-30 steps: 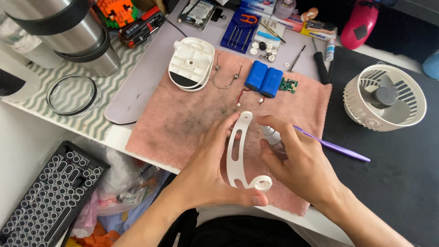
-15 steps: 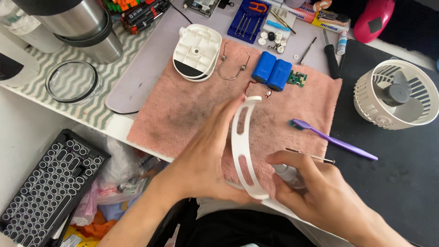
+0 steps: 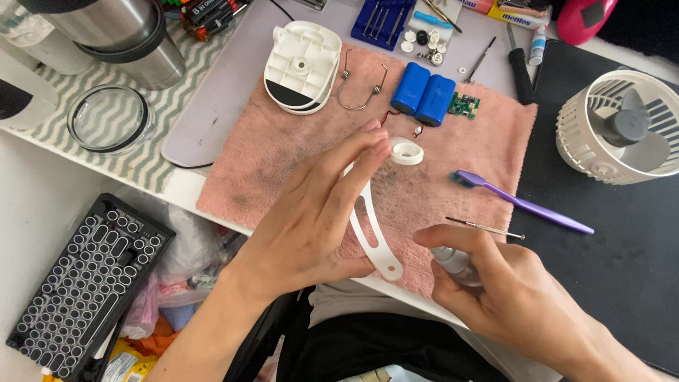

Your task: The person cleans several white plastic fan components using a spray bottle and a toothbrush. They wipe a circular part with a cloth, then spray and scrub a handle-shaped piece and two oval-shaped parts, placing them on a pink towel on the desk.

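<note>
Above the fuzzy pink towel (image 3: 283,163), your left hand (image 3: 311,212) pinches a curved white plastic bracket (image 3: 373,237), your right hand (image 3: 509,290) grips a small grey bottle (image 3: 454,260).

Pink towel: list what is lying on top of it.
On the pink towel: white housing, wire spring, two blue cells, green circuit board, purple toothbrush. Both hands cover its near part.
</note>
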